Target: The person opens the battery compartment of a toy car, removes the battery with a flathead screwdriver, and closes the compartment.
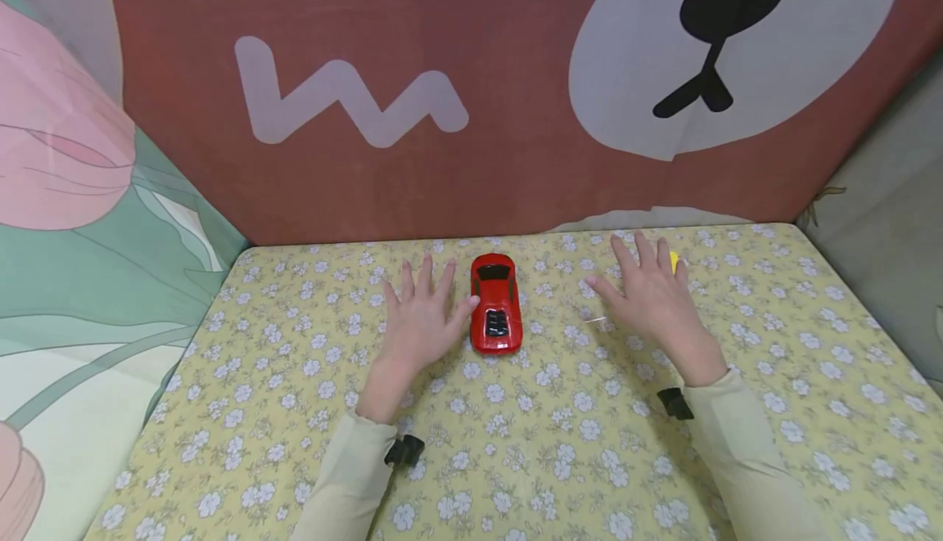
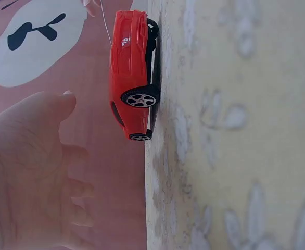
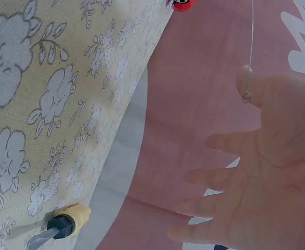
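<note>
A red toy car (image 1: 496,315) sits on the flower-patterned desk (image 1: 560,443) between both hands. The left hand (image 1: 420,320) hovers just beside the car, fingers spread, its thumb almost at the car's side. The right hand (image 1: 651,295) is also spread, hovering over a yellow-handled tool (image 3: 69,221).

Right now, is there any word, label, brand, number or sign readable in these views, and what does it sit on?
No readable text in any view.
Red toy car: a small white mark on its roof, too blurred to read.
Backdrop cloth: a white zigzag shape and a bear's muzzle, drawings only, no letters.
Floral tablecloth: flower pattern, no writing.
Yellow-handled tool near the right hand: no marking visible.
</note>
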A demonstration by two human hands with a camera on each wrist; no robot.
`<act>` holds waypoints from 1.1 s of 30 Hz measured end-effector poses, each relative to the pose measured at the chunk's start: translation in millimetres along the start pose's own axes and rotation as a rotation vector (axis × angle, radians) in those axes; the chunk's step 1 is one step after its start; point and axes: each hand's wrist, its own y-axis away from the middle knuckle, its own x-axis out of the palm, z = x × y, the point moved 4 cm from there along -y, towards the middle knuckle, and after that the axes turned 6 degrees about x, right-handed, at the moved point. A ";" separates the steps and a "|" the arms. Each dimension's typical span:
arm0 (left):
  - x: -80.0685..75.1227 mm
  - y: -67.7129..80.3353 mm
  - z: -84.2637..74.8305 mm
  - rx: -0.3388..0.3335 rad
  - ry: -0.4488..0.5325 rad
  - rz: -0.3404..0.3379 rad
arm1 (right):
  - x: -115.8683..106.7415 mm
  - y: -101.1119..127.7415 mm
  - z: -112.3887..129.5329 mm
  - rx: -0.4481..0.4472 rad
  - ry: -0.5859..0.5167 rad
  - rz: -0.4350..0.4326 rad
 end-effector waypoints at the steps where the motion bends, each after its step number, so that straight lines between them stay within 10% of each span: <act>1: 0.0 -0.1 -0.2 0.003 0.008 -0.003 | 0.1 0.0 -0.1 0.000 -0.001 0.004; 15: -11.2 -0.2 -19.0 0.157 0.048 -0.245 | 0.4 -0.2 -0.8 0.022 -0.006 0.039; 33: 2.5 9.7 -60.5 0.397 0.048 -0.051 | 4.5 -0.6 -1.3 0.027 0.005 0.092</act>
